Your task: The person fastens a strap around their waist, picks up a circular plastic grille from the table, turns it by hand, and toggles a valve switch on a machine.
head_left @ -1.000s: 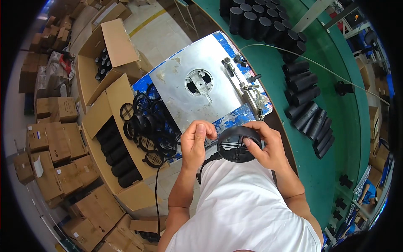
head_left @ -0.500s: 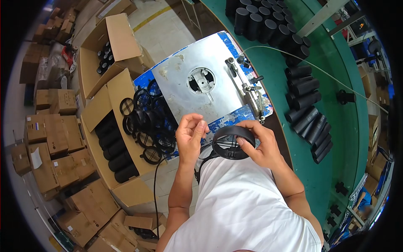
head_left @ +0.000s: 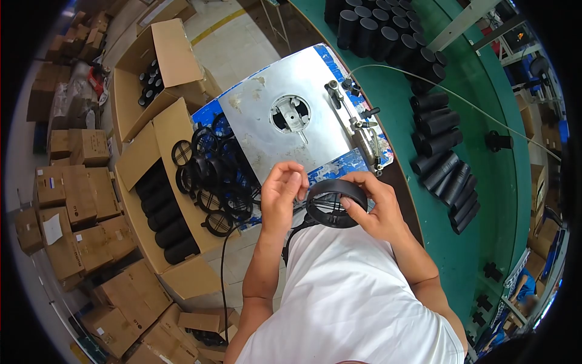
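Head cam: blk ring [head_left: 320,189], matte, thin crossbars inside, above shirt [head_left: 351,285] front, nr metal plate [head_left: 257,121]. Tilted, barred face twd wearer; no true long axis, oval approx L-R in view. R hand [head_left: 379,206] pinches rim; L hand [head_left: 280,195] half-curled nearby, can't tell if gripping.

Left hand [head_left: 280,195] (slightly) nearer plate [head_left: 257,124]

From the round opening [head_left: 290,114] in the metal plate [head_left: 254,103], low passage runs over bare plate from 9 round to 12 o'clock. The clamp fixture [head_left: 356,130] blocks 3 o'clock — a thin hose [head_left: 448,83] arcs beyond it, over black cylinders [head_left: 438,121]. Heaped black rings [head_left: 209,173] crowd 8; the left hand [head_left: 282,197] obstructs 6, the held ring [head_left: 335,203] 5.
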The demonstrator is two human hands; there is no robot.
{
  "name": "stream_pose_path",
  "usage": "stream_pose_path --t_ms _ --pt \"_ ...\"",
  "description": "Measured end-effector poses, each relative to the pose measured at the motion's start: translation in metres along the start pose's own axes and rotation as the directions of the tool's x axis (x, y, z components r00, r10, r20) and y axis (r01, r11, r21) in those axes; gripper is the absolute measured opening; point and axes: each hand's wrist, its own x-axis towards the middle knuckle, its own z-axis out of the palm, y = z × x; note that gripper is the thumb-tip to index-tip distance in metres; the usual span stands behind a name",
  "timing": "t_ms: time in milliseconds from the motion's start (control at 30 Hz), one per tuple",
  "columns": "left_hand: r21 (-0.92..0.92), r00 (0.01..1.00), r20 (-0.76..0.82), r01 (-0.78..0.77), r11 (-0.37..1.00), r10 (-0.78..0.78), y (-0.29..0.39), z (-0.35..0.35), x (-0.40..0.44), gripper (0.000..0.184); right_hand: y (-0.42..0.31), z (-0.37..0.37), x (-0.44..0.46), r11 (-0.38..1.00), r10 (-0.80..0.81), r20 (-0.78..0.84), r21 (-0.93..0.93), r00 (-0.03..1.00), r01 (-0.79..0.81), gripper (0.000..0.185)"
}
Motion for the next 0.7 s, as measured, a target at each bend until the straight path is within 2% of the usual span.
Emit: stream_pose_path --t_ms 33,133,233,433,533,700 --pt "-0.12 0.999 0.033 0.047 0.992 -0.044 0.001 -0.001 0.0 0.02 0.001 0.001 -0.001 1.0 -0.006 -0.002 0.003 1.0 0.006 0.031" --pt "-0.248 0.988 0.12 0.122 0.961 -0.094 -0.005 -0.011 0.003 0.03 0.002 0.004 -0.002 0.999 0.012 -0.001 0.03 1.0 -0.012 0.031" --pt "-0.211 0.99 0.066 0.139 0.968 -0.128 -0.007 -0.009 0.0 0.036 -0.001 0.005 -0.003 0.999 0.014 -0.009 0.03 1.0 -0.014 0.032" --pt "-0.287 0.983 0.098 0.178 0.941 -0.156 -0.013 -0.014 -0.001 0.038 0.0 0.006 -0.005 0.999 0.022 -0.005 0.033 1.0 -0.022 0.032" --pt "-0.262 0.982 0.109 0.178 0.949 -0.154 -0.015 -0.016 -0.001 0.039 0.002 0.007 -0.006 0.999 0.026 -0.015 0.042 1.0 -0.026 0.031" --pt "0.05 0.996 0.072 0.045 0.998 -0.048 -0.018 -0.014 -0.001 0.04 0.004 0.006 -0.004 0.995 0.037 -0.055 0.097 0.998 -0.031 0.032"
